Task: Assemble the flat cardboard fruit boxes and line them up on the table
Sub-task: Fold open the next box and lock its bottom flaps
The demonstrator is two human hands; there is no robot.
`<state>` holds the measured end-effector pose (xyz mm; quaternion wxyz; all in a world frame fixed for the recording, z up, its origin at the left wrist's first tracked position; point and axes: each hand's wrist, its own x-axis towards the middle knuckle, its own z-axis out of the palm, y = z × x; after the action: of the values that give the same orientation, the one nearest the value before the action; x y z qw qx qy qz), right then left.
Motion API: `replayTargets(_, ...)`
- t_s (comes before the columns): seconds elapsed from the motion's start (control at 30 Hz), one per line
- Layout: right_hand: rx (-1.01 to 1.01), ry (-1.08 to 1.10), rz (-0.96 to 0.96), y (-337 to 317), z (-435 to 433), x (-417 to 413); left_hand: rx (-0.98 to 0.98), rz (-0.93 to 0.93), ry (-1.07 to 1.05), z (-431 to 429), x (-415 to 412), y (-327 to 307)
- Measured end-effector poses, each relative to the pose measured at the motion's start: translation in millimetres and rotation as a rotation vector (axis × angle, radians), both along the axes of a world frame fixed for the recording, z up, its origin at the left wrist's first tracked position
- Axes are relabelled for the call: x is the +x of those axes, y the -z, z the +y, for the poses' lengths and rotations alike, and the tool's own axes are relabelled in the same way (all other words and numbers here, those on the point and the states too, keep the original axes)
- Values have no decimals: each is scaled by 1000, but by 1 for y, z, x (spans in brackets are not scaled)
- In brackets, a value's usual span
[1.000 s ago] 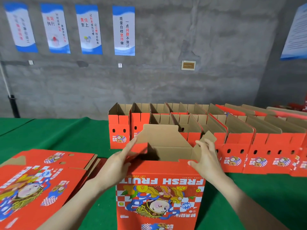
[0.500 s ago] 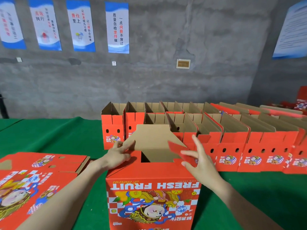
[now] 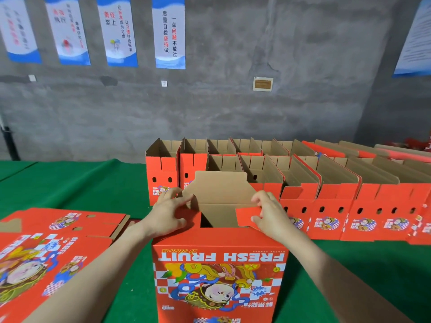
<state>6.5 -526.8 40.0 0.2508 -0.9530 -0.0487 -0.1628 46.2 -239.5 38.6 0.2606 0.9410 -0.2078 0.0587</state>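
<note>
- The fruit box [image 3: 219, 271] was stood upright on the green table [image 3: 81, 183] at 6 o'clock. Its print was upside down and its base was cut off by the frame edge.
- The left flap [image 3: 194, 220], at 10 o'clock of the box opening, was gripped by the curled fingers of the left hand [image 3: 168, 213] and mostly hidden beneath it.
- The red right flap [image 3: 247, 216], at 2 o'clock of the opening, was pinched between thumb and fingers of the right hand [image 3: 268, 215] and folded inward.
- The brown rear flap [image 3: 221, 190] was raised at 12 o'clock, and the boxes behind it were partly hidden.
- A stack of flat boxes [image 3: 53, 248] was laid at 8 o'clock, cut off at the left edge.
- Two rows of assembled boxes [image 3: 326, 206] were lined up from 12 to 3 o'clock; the right end was cut off.
- Posters [image 3: 169, 31] were hung on the wall at 11 o'clock, the leftmost too blurred to be read.
- Half a second earlier the right fingers had been outstretched; now they were closed on the flap, which had been brought lower.
</note>
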Motion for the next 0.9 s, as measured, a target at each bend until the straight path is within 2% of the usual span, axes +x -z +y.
replayTargets(0.13, 120, 25, 7, 0, -1, 0, -181, -175, 45, -2, -6, 2)
replayTargets(0.27, 170, -71, -76, 4, -5, -3, -174, -221, -3, -3, -7, 0)
replayTargets(0.4, 175, -78, -81, 4, -5, -7, -167, -132, -57, -10, -8, -6)
replayTargets(0.47, 160, -114, -52, 2, -5, -8, -17, 1, -83, -13, -4, -8)
replayTargets(0.53, 116, -162, 31, 1, -5, -6, 52, 151, -94, -15, 0, -7)
replayTargets(0.6, 18, -198, 173, -3, -6, -3, 12, 230, -96, -17, 1, -10)
replayTargets(0.73, 13, -224, 442, -18, -9, 9, 116, 218, -100, -20, 7, -12)
replayTargets(0.9, -136, -196, 494, -18, -6, 18, 296, 210, -112, -26, 12, -11)
